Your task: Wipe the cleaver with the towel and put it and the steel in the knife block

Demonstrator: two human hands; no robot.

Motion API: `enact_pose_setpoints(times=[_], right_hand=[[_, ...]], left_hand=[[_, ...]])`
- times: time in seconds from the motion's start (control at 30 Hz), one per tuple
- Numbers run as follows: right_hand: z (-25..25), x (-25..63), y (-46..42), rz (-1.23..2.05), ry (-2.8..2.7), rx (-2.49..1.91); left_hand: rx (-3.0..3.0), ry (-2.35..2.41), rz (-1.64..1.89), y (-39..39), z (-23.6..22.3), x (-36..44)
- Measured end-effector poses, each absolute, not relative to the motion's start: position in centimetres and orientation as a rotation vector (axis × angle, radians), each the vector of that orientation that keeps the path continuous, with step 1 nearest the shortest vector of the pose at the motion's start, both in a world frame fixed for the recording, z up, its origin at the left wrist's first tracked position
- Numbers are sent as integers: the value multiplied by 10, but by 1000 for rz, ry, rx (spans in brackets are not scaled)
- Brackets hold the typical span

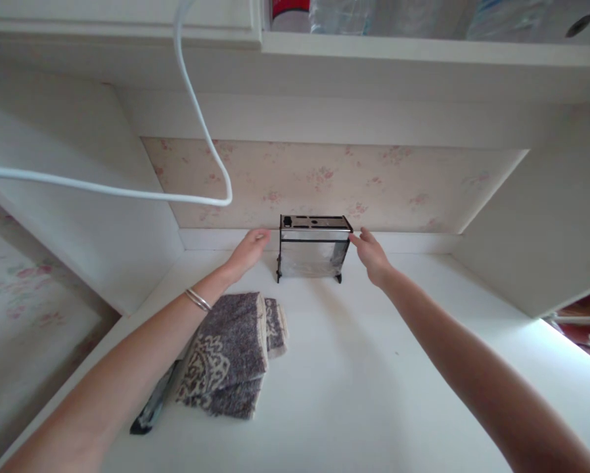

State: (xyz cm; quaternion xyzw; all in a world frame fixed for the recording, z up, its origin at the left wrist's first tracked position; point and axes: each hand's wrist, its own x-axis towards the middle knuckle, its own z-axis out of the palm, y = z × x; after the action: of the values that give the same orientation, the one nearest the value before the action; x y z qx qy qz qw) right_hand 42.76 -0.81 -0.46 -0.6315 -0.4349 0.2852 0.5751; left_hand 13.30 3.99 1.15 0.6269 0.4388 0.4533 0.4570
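Observation:
A small silver-and-black rack (pixel 315 234) with slots in its top and clear sides stands upright at the back of the white counter (pixel 354 381), close to the wall. Just to its left is my left hand (pixel 249 251), its fingers curled together and holding nothing, with a small gap to the rack. My right hand (pixel 370 255) is at the rack's right edge, fingers apart, the fingertips at or touching its upper corner. A folded grey-and-cream patterned cloth (pixel 230 348) lies on the counter by my left forearm.
A dark flat handle-like thing (pixel 152 404) pokes out from under the cloth. A white cable (pixel 196 105) hangs in front at upper left. Overhead, a shelf (pixel 423 52) holds plastic-wrapped items. White side panels (pixel 516 210) and flowered wallpaper (pixel 319 177) enclose the counter.

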Motion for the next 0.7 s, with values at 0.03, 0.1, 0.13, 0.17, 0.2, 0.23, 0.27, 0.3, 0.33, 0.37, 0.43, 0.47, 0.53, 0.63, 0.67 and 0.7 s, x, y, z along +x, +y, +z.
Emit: enact_pose_setpoints(times=[0.03,0.1,0.13,0.17,0.2,0.23,0.27,0.3,0.33,0.37,0.43,0.47,0.53,0.63,0.67,0.7], right_hand=[[-5,426,-15,616,-1013,-1510],[-8,417,-29,529,-1019,-1558],[-11,410,-37,511,-1046,-1560],[-14,400,-44,523,-1086,-1546],[-18,387,-52,568,-1134,-1517],[-23,372,-59,630,-1192,-1479],[-28,355,-67,700,-1257,-1435],[-32,337,-74,773,-1325,-1391],[-37,317,-82,837,-1402,-1346],[-41,297,-89,895,-1485,-1302],[-48,257,-103,960,-1683,-1241],[-51,240,-109,942,-1796,-1232],[-59,209,-120,835,-2030,-1271],[-76,180,-132,621,-2312,-1425],[-83,175,-134,552,-2369,-1464],[-90,172,-136,489,-2406,-1484]], left_hand=[[1565,1119,1118,30,14,120],[1611,1165,1125,3,17,91],[1630,1184,1138,-13,17,75],[1655,1213,1163,-30,15,59],[1656,1248,1170,-47,12,43],[1625,1316,1186,-65,7,27],[1588,1407,1206,-82,-1,13],[1563,1509,1203,-98,-9,-1],[1547,1600,1178,-113,-18,-13],[1542,1670,1142,-127,-28,-23],[1598,1814,1015,-150,-47,-39],[1644,1898,952,-159,-56,-44],[1805,2058,835,-171,-71,-51],[2131,2214,708,-179,-88,-51],[2230,2237,678,-180,-92,-49],[2313,2254,646,-180,-95,-47]])
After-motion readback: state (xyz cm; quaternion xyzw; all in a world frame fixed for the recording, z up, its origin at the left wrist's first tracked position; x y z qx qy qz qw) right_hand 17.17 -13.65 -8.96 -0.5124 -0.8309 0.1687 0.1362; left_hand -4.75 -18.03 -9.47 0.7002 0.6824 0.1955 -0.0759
